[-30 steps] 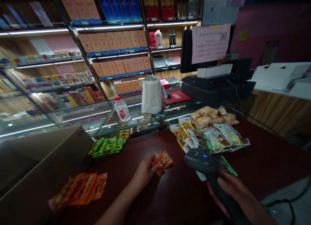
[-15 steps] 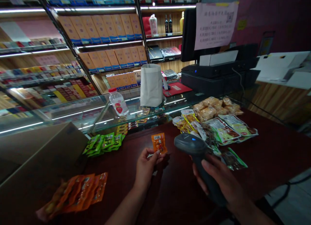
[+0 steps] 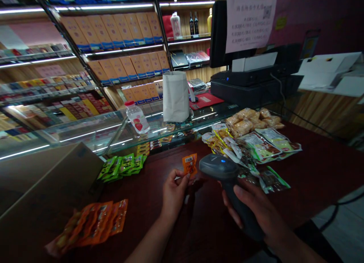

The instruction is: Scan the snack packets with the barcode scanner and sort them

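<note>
Between thumb and fingers, my left hand [image 3: 175, 189] pinches a small orange snack packet [image 3: 189, 164] upright, its barcode patch showing at the top. My right hand [image 3: 253, 206] is wrapped round the handle of a dark barcode scanner [image 3: 218, 166]. A blue light glows on top of the scanner, and its head points left, close beside the packet but apart from it. More orange snack packets [image 3: 98, 222] lie in an overlapping row at the lower left. Green snack packets [image 3: 122, 166] are heaped behind them, by the box.
A cardboard box [image 3: 51, 179] stands at the left. Several bagged snacks [image 3: 264, 145] and wrapped buns [image 3: 246, 121] lie at the right. On the glass counter are a bottle [image 3: 137, 119] and a white paper bag [image 3: 176, 98]; a monitor [image 3: 218, 35] stands behind.
My left hand has shifted slightly right with the orange packet, now turned a little. The scanner has moved slightly left, so its head is nearer the packet. The view has tilted a little.
</note>
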Available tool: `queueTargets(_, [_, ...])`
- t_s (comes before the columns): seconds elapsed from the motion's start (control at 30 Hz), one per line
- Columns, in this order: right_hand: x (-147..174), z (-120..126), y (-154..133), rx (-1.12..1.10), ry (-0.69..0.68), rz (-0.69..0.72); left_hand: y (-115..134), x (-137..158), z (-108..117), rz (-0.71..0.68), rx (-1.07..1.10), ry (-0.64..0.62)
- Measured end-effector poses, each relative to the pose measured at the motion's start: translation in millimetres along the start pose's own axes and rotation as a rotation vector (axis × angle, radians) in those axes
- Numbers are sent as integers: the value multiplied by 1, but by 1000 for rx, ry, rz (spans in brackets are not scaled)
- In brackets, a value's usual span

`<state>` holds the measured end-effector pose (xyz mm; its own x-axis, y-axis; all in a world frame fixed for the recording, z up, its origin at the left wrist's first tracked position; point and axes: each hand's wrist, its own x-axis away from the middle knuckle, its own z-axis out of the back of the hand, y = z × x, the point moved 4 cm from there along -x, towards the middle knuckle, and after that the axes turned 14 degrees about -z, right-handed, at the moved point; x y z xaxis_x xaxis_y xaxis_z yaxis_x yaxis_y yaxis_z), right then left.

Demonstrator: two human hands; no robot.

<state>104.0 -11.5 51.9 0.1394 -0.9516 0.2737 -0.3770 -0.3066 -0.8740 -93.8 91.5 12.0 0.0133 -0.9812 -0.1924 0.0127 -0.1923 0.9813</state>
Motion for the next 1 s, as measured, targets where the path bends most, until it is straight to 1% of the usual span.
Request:
queueTargets(0.07, [1,1,1,16,3,-4,3,1,0,-30,-62,-19])
queueTargets(0.17, [1,2,2,25,-5,5,5,2,0,-38,-112,-37])
queueTargets(0.3, [1,3,0,-4,-9,-9,3,-1,0,-11,-38,-18])
queueTargets(0.4, [3,9,-5,-56,3,-13,-2,-5,-1,23,38,-3])
queueTargets(0.53, [9,29,-18,-153,74,7,-7,-9,-3,50,16,-4])
queueTargets(0.63, [15,48,-28,-207,130,10,-10,-15,-4,64,-11,38])
queueTargets(0.7, [18,58,-35,-229,125,30,-12,-22,-5,137,-17,82])
queueTargets(0.77, [21,67,-40,-247,98,47,-12,-32,-10,240,-21,108])
queueTargets(0.83, [23,73,-42,-266,59,48,-11,-43,-19,305,-21,126])
queueTargets(0.93, [27,79,-44,-294,16,60,-10,-62,-39,299,-19,165])
queueTargets(1.0, [32,84,-43,-314,8,59,-14,-75,-54,297,-28,190])
